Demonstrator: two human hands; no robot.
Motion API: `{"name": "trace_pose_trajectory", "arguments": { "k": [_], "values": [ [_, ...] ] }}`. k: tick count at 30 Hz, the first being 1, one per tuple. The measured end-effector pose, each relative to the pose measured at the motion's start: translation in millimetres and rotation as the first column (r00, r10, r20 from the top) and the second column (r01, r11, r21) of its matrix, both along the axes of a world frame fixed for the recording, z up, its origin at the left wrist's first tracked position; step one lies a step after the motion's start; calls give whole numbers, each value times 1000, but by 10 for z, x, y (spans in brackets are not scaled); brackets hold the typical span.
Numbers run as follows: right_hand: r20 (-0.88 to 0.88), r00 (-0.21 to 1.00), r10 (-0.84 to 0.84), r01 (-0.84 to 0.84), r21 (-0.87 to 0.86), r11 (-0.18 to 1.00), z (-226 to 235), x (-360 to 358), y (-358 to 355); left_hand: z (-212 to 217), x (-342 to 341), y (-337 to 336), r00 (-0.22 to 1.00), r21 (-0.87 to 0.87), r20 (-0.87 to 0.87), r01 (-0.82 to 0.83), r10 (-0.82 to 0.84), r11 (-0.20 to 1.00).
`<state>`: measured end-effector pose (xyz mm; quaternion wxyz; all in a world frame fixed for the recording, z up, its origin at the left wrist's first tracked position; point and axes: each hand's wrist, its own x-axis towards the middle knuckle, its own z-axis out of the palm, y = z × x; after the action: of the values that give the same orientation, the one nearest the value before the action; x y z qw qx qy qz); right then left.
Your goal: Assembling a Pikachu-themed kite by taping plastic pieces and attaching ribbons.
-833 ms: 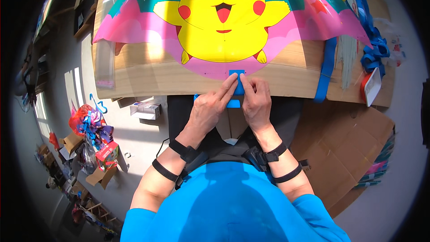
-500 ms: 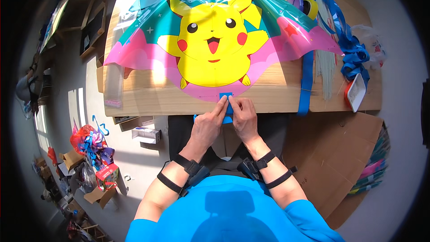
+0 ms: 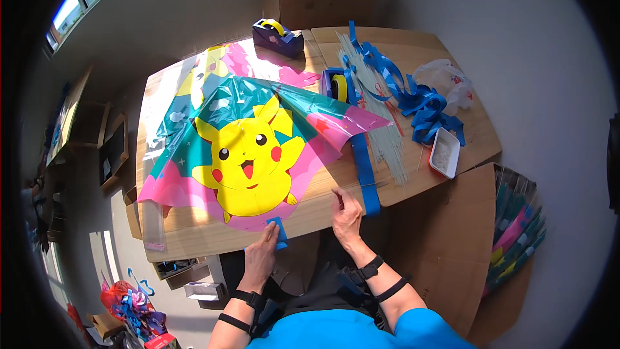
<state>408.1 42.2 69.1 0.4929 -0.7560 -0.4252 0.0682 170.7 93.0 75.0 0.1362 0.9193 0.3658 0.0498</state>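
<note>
Left hand (image 3: 259, 257) presses a blue strip (image 3: 281, 235) at the near edge of the printed sheet (image 3: 248, 174) on the table (image 3: 315, 210), probably to stop it shifting; whether it pinches, I can't tell. Right hand (image 3: 349, 220), fingers parted, sits farther right, seemingly gripping nothing

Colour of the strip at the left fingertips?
Blue; the strip shows best in the head view.
</note>
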Motion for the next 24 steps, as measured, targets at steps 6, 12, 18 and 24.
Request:
{"name": "trace_pose_trajectory", "arguments": {
  "k": [6,12,18,24],
  "values": [
    [-559,737,-380,492,58,869,593,1377,561,-34,75,-48,999,-52,45,4,-2,999],
    [48,974,-221,201,265,943,513,1119,805,-67,26,-42,998,-17,56,1,0,1000],
    [767,612,194,-124,-150,981,-113,918,240,-41,33,-25,1000,-37,28,5,-4,999],
    [-10,973,-232,233,17,972,250,1286,758,-72,35,-40,998,-46,55,-17,19,999]
  ]
}}
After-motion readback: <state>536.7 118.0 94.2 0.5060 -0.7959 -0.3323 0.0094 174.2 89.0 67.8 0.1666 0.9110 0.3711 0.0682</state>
